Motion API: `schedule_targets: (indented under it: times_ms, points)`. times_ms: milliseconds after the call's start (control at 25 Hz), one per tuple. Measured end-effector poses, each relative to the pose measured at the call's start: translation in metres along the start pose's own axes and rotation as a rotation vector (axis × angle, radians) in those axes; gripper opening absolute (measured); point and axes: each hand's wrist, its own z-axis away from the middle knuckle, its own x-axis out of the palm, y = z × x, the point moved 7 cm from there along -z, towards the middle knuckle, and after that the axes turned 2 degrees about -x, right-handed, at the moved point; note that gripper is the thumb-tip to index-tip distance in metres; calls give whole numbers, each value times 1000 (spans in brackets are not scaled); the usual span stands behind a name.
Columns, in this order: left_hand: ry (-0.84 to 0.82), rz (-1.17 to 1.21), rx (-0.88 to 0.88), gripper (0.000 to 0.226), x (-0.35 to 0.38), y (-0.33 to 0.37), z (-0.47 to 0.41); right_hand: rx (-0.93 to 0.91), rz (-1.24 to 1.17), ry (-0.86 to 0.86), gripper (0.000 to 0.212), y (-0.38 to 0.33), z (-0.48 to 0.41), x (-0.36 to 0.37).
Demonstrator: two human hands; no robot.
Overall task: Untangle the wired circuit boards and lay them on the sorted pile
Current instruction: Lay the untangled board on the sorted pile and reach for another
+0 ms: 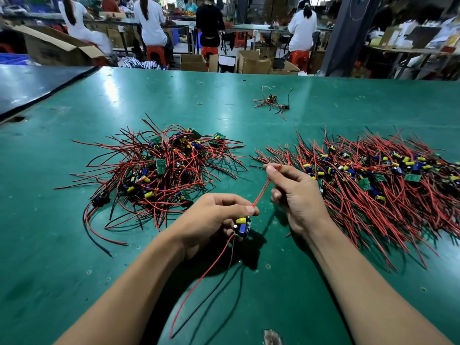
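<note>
Pinching a small circuit board (242,226) in the curled fingers of the left hand (216,217), over the green table (74,245). Nipping the ends of its red wires (261,192) between thumb and forefinger of the right hand (296,195), drawn straight between both. Beyond on the left, the tangled pile (164,168); just beside the right hand, the sorted pile (373,180); farther back, a small loose cluster (272,102).

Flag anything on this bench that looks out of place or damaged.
A small clump of wired boards lies alone toward the far side of the table, apart from the tangled pile and the sorted pile. A chipped patch mars the green surface at the near edge.
</note>
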Motion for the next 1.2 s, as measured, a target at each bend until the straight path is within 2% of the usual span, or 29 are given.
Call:
schedule_targets:
  times_ms: [120, 240, 400, 520, 640, 760, 840, 960, 1040, 1120, 1200]
  points:
    - [-5, 15, 10, 8, 1, 0, -1, -276, 427, 109, 6, -15, 2, -5]
    - [13, 8, 30, 6, 0, 2, -2, -386, 530, 168, 18, -22, 4, -6]
    - [31, 5, 38, 5, -2, 3, -2, -270, 341, 112, 26, -16, -1, -9]
    - [36, 1, 17, 6, -3, 0, -3, -213, 341, 100, 25, -11, -3, -10]
    - [99, 48, 15, 14, -7, -3, -6, -90, 251, 89, 26, -6, -2, -13]
    - [192, 115, 11, 24, -15, -4, -9, -3, 203, 98, 39, -6, -1, -14]
    - [217, 198, 0, 27, -18, -4, -11, 1, 255, 71, 35, -8, 1, -10]
    - [213, 256, 3, 28, -16, -2, -11, -61, 468, -93, 21, -11, 12, 9]
    - [211, 301, 12, 31, -13, -1, -11, -120, 688, -182, 31, -8, 19, 21]
    - [220, 371, 1, 34, -11, 0, -11, -219, 869, -166, 44, -8, 23, 27]
    - [201, 417, -4, 36, -10, 0, -11, -290, 913, -118, 43, -12, 25, 29]
